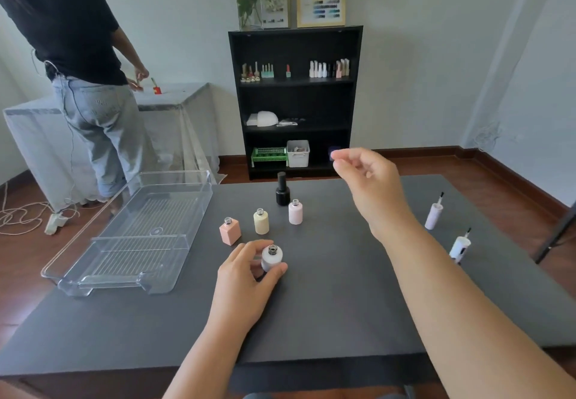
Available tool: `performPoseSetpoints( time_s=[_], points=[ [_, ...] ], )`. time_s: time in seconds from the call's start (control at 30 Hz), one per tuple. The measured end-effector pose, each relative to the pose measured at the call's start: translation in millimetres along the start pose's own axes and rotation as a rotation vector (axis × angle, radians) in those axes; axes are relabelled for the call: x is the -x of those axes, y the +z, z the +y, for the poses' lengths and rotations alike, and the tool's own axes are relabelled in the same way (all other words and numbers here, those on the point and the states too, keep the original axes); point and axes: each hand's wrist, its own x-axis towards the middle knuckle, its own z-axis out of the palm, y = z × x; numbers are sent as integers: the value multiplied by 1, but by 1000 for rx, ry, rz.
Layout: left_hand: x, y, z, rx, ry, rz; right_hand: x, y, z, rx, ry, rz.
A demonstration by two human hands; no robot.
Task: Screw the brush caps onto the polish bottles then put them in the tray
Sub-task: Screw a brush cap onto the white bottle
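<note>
My left hand (249,269) grips an uncapped white polish bottle (271,257) standing on the dark table. My right hand (367,180) hovers above the table's far middle, fingers loosely curled and holding nothing. Behind the white bottle stand an uncapped peach bottle (230,231), a cream bottle (261,221) and a pale pink bottle (295,212), plus a capped black bottle (282,190). Two brush caps stand brush-up at the right: a lilac one (434,214) and a white one (460,247). The clear plastic tray (93,270) lies empty at the table's left.
The dark table (327,305) fills the foreground. A black shelf unit (296,102) with bottles and bins stands behind it. A person in a black top and jeans (87,86) works at a draped table at the far left. Cables lie on the floor at left.
</note>
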Motion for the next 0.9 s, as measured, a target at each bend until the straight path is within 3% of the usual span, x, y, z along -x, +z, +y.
performPoseSetpoints(
  time_s=[0.23,0.33,0.43,0.57,0.9],
  points=[
    [-5,21,30,127,-52,-15,43,-128,-9,-9,-45,250],
    [-5,41,49,164,-25,-61,48,-168,28,101,70,361],
    [-3,58,61,160,26,-124,58,-193,76,325,308,296],
    [-1,73,70,135,52,-174,71,-196,113,348,475,68],
    [10,68,64,132,-30,-187,59,-176,126,505,362,93]
  ],
)
